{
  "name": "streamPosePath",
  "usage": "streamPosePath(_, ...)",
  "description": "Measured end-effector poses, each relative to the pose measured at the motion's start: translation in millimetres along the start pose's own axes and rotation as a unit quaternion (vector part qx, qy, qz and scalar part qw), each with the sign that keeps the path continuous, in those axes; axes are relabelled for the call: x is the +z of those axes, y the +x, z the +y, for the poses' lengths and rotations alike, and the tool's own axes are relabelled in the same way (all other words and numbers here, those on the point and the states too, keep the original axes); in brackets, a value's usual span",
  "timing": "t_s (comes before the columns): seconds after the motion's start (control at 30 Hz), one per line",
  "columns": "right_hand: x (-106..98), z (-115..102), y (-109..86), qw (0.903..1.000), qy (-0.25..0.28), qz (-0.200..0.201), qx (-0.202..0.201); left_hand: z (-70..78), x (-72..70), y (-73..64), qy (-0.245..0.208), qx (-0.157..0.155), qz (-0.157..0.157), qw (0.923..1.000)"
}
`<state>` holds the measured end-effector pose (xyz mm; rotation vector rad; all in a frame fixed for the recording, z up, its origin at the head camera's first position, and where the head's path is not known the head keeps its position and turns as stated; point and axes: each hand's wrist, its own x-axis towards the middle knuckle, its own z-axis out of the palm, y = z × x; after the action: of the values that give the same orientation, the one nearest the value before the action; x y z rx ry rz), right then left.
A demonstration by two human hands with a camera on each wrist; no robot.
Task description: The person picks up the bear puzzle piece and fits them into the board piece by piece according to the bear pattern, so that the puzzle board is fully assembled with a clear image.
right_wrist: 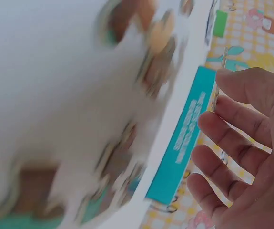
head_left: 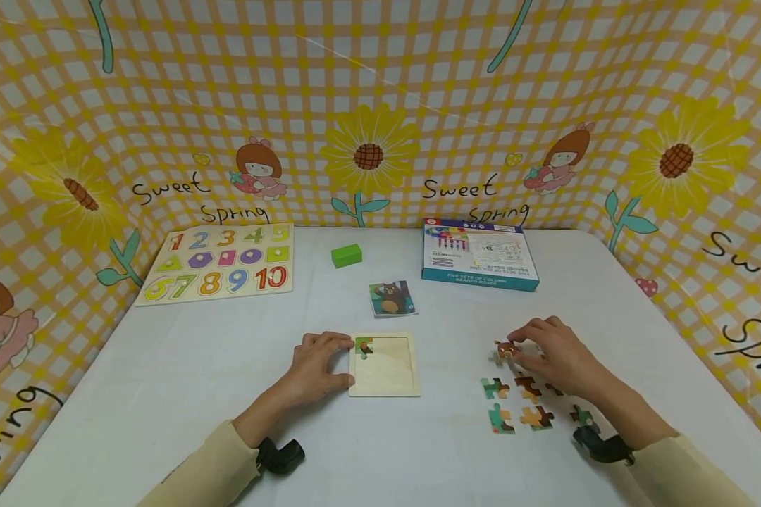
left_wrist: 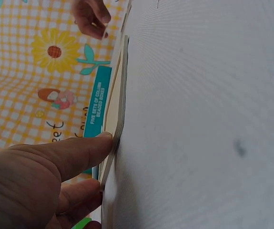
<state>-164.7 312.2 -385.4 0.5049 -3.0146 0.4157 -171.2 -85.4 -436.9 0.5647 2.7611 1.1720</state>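
Observation:
A square wooden puzzle board (head_left: pixel 390 377) lies in front of me in the head view, with one green-and-brown puzzle piece (head_left: pixel 363 346) in its upper left corner. My left hand (head_left: pixel 313 367) rests against the board's left side, its thumb (left_wrist: pixel 94 149) and fingertips touching the edge apart from each other. To the right, my right hand (head_left: pixel 557 355) pinches a brown puzzle piece with an animal's face (head_left: pixel 506 351) between thumb and index finger; the right wrist view shows this piece edge-on. Below that hand lie several loose puzzle pieces (head_left: pixel 528 386), some partly hidden by it.
A picture card with a bear (head_left: pixel 392 298) lies beyond the board. Farther back are a green block (head_left: pixel 346 255), a number board (head_left: pixel 218 264) at left and a teal-sided box (head_left: pixel 478 257) at right. A checked cloth (head_left: pixel 368 77) rises behind the white tabletop.

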Motion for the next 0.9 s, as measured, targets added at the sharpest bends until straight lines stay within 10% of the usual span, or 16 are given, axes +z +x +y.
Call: streamPosePath(0.9, 35, -106, 56.8, 0.9962, -0.01, 0.028, -0.082, 2.0, -0.9, -0.6, 0.001, -0.002, 0.0, 1.0)
